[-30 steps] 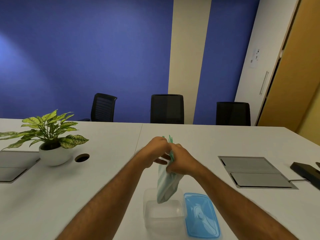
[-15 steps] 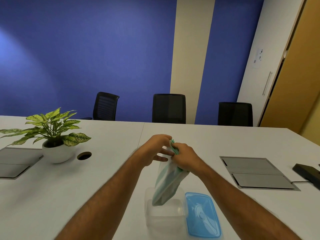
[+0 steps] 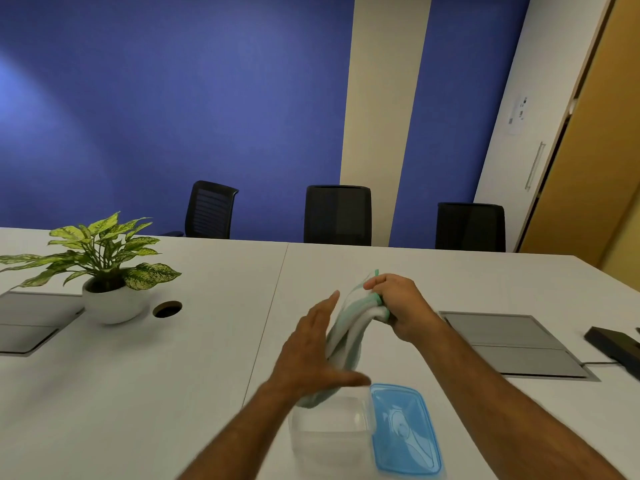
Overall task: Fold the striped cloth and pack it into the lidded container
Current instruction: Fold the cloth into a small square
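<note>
The striped cloth point(image 3: 348, 336), white with green stripes, hangs folded into a narrow bundle above the clear container point(image 3: 329, 434). My right hand point(image 3: 398, 306) grips its top end. My left hand point(image 3: 311, 355) lies flat against the cloth's left side, fingers stretched out and thumb under the bundle, not closed around it. The cloth's lower end reaches the container's open mouth. The blue lid point(image 3: 405, 429) rests flat on the table against the container's right side.
A potted plant point(image 3: 104, 268) in a white bowl stands at the left, beside a round cable hole point(image 3: 167, 309). Grey floor-box flaps point(image 3: 512, 341) sit in the white table point(image 3: 173, 375) at right, with a black device point(image 3: 613, 348) beyond. Three black chairs line the far edge.
My left hand let go of the cloth's top and slid down along its left side, fingers spread. My right hand moved right, keeping the top end. The bundle's lower end sank toward the container.
</note>
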The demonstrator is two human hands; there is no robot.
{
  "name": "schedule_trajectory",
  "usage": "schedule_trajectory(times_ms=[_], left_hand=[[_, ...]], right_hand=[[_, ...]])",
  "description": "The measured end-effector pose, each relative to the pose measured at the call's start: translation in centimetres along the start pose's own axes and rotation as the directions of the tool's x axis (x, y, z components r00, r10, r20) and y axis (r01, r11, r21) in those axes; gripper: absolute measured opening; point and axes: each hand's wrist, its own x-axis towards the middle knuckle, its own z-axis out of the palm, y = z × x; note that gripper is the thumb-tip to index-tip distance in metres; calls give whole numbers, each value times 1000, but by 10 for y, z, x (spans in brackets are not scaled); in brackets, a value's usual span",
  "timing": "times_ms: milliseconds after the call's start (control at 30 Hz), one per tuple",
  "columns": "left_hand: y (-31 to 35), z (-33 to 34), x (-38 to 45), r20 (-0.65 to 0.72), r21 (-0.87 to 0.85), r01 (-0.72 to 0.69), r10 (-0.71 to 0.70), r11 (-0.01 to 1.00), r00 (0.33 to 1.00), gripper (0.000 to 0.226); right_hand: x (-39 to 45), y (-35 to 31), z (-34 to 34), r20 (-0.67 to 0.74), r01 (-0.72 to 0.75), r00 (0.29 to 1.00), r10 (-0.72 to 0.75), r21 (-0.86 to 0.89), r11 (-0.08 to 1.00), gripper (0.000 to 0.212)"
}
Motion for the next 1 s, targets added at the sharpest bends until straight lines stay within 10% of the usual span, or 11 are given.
schedule_trajectory(times_ms=[133, 367, 533, 700, 1000], left_hand=[[12, 8, 10, -230, 94, -13, 34, 996, 973, 67], [26, -30, 34, 31, 90, 120, -124, 989, 992, 14], [28, -41, 47, 180, 157, 142, -170, 977, 969, 21], [28, -45, 48, 257, 190, 86, -134, 978, 957, 19], [-31, -64, 25, 334, 46, -35, 18, 998, 942, 47]], right_hand=[[4, 6, -5, 29, -93, 996, 90, 132, 987, 9], [1, 17, -26, 229, -41, 966, 117, -313, 949, 55], [14, 34, -29, 518, 557, 829, -211, -730, 396, 82], [14, 33, -19, 577, 629, 771, -270, -756, 181, 36], [11, 6, -39, 578, 620, 784, -225, -749, 234, 22]])
